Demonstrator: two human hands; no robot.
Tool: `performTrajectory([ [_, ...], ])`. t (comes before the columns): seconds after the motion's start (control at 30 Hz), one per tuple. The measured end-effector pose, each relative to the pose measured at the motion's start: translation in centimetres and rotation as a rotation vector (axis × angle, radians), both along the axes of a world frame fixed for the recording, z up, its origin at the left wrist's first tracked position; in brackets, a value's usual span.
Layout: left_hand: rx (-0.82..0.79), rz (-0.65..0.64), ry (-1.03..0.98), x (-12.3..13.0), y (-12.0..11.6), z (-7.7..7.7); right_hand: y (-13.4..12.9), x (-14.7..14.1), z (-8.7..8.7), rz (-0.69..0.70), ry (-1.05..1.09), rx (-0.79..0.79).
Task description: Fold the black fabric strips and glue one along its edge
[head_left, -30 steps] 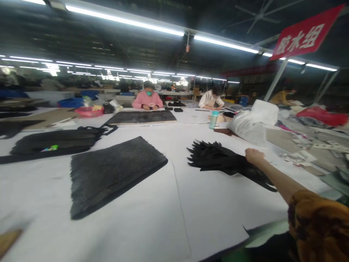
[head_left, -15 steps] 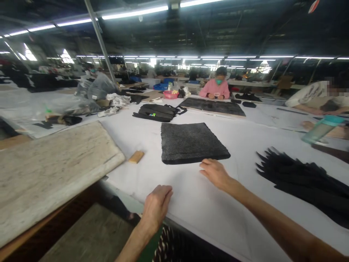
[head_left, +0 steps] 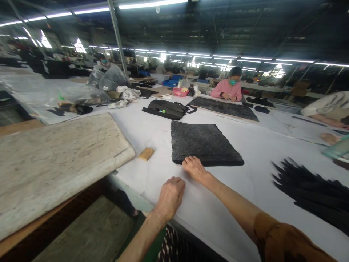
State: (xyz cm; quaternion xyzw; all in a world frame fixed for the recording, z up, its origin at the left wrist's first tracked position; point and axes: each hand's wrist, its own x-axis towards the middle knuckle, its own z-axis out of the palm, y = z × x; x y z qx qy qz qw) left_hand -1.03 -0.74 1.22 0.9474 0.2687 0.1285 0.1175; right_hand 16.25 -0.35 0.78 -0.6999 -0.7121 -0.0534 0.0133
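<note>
White surface [head_left: 256, 178], dark cloth [head_left: 204, 142] flat on it, probably laid close for easy reach. Right hand [head_left: 194, 168] curled at the near edge, left hand [head_left: 171, 193] bunched; can't tell if either grips anything.

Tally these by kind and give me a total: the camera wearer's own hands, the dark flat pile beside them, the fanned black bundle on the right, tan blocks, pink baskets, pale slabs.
Own hands: 2, left hand and right hand
Dark flat pile: 1
Fanned black bundle: 1
Tan block: 1
Pink basket: 1
Pale slab: 1
Total: 7
</note>
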Motion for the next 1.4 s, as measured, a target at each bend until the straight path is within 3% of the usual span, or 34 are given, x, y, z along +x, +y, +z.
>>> performTrajectory([
  [0.13,0.004,-0.021,0.032,0.4,0.3,0.2,0.6,1.2,1.2,-0.107,0.145,-0.045],
  [0.27,0.034,-0.042,0.020,0.9,1.1,0.1,0.9,1.8,2.4,-0.119,0.290,-0.092],
  [0.43,0.171,-0.076,-0.098,1.4,2.4,-1.3,0.6,0.4,2.4,-0.099,0.360,-0.123],
  [0.6,0.355,-0.126,-0.211,1.7,3.3,-2.6,0.2,-0.6,2.5,-0.125,0.320,-0.130],
  [0.83,0.472,-0.149,-0.258,2.1,3.8,-2.1,0.0,-0.8,3.5,-0.146,0.188,-0.145],
  [1.1,0.467,-0.089,-0.136,2.5,4.5,-1.7,-0.2,-0.7,3.0,-0.104,0.074,-0.133],
  [1.4,0.491,-0.126,-0.120,2.1,4.9,-2.0,-0.8,-0.9,3.0,-0.027,-0.003,-0.133],
])
